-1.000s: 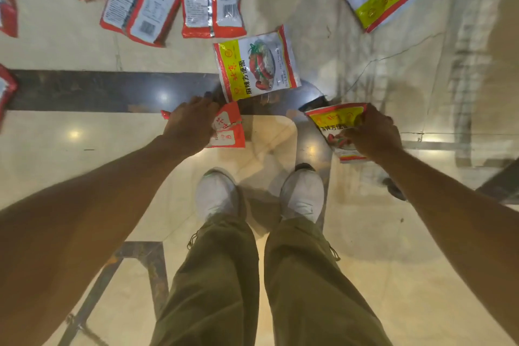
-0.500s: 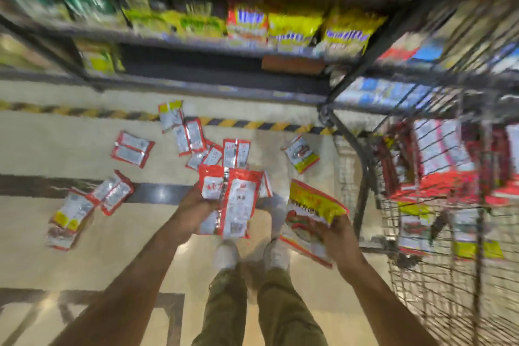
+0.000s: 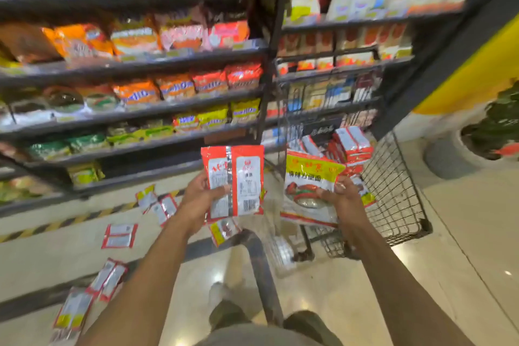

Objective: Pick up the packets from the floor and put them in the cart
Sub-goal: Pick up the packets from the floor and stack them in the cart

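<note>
My left hand (image 3: pixel 196 199) grips a red and white packet (image 3: pixel 238 180), back side up, with a smaller packet hanging below it. My right hand (image 3: pixel 344 199) holds a larger packet with a yellow band and a food picture (image 3: pixel 306 185). Both are raised at chest height, just left of the wire cart (image 3: pixel 393 199). The cart holds several red and white packets (image 3: pixel 348 146). More packets lie on the floor at the left (image 3: pixel 119 236), (image 3: pixel 108 279), (image 3: pixel 73 310).
Dark shop shelves (image 3: pixel 140 118) full of snack bags fill the background. A yellow-black hazard strip (image 3: pixel 56 222) runs along the shelf base. A potted plant (image 3: pixel 494 132) stands at the right. The cart's handle bar (image 3: pixel 264 275) is in front of my legs.
I have risen from a bend over the floor. Both hands lifted their packets from floor level up to beside the cart, and the view swung up to the shelves.
</note>
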A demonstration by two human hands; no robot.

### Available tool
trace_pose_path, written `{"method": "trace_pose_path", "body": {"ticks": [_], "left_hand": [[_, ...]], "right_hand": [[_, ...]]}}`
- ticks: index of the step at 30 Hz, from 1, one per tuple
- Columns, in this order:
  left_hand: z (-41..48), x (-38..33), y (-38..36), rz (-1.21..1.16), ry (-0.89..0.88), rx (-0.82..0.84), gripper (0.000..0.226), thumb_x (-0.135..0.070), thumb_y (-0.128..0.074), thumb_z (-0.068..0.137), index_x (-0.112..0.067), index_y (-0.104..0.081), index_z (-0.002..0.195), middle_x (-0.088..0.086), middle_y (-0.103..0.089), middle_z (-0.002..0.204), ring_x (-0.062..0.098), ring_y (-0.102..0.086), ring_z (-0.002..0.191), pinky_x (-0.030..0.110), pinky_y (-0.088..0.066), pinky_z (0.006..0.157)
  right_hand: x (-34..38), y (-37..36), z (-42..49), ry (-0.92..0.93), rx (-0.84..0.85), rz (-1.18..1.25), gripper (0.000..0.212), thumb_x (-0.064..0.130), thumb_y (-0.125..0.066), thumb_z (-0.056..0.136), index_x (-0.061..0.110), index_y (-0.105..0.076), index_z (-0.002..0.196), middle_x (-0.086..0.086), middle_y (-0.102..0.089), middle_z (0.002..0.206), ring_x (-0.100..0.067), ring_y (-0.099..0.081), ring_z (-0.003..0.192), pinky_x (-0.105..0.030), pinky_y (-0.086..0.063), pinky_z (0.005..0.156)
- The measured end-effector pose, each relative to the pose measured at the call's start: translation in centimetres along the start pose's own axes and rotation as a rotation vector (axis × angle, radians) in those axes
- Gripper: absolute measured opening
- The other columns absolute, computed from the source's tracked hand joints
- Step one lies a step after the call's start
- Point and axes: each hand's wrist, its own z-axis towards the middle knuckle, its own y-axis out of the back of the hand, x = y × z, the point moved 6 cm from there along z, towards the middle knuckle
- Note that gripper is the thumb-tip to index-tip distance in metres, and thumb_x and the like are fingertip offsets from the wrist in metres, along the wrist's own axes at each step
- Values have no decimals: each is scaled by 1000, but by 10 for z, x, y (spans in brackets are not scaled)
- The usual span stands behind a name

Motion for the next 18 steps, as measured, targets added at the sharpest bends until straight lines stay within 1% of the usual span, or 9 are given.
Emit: {"method": "trace_pose_path", "body": {"ticks": [2,3,5,7,9,10,13,15,18], "left_hand": [[-17,-7,-40,2,-38,29,39,11,-71,87,-6,-67,122,16,-78,116,41,-73,109,59,-58,95],[-25,-10,-62,10,-56,43,38,11,-71,87,-8,-68,121,15,-78,115,40,-74,107,58,-58,94],[-42,-12,-109,22,-97,84,36,10,-71,88,-12,-69,117,13,-79,113,35,-76,103,53,-60,91],[-61,-14,-157,23,-133,108,36,10,-71,89,-13,-70,116,10,-80,111,29,-77,96,45,-64,83],[-78,-11,-203,16,-160,125,36,10,-70,89,-13,-69,117,8,-80,110,23,-78,90,37,-66,74],[-86,-9,-224,11,-170,128,36,10,-70,89,-13,-69,117,9,-80,111,22,-78,89,35,-65,72],[-108,-3,-283,-24,-172,148,35,9,-70,90,-13,-68,117,10,-80,109,25,-79,88,38,-65,67],[-122,-1,-317,-25,-169,159,35,9,-70,90,-13,-68,117,10,-81,107,26,-79,86,38,-65,65],[-133,3,-353,0,-167,156,35,7,-72,90,-14,-68,119,10,-80,108,30,-79,92,42,-65,73]], "right_hand": [[11,43,-12,23,-33,58,41,-5,-79,83,9,-62,118,-16,-75,121,-44,-71,113,-62,-55,100],[15,66,-17,39,-43,85,44,-6,-77,85,6,-61,124,-17,-75,123,-44,-71,113,-65,-54,101],[25,114,-28,78,-35,117,47,-5,-76,87,7,-61,129,-15,-76,122,-42,-72,113,-65,-54,100],[33,165,-37,116,-44,119,47,-3,-77,87,11,-63,129,-13,-77,120,-40,-73,111,-64,-55,99],[41,217,-48,151,-55,126,43,-1,-78,87,15,-64,125,-13,-78,118,-39,-74,108,-64,-56,99],[46,241,-52,168,-69,120,41,-1,-78,87,16,-65,122,-12,-78,117,-39,-74,107,-63,-56,98],[57,301,-64,201,-73,118,39,1,-79,86,19,-66,118,-11,-79,115,-38,-75,106,-63,-57,97],[61,334,-68,211,-84,119,36,1,-78,87,17,-65,117,-12,-79,113,-38,-76,104,-64,-57,96],[65,368,-70,219,-93,116,33,0,-77,89,16,-66,115,-10,-80,110,-36,-77,101,-60,-59,93]]}}
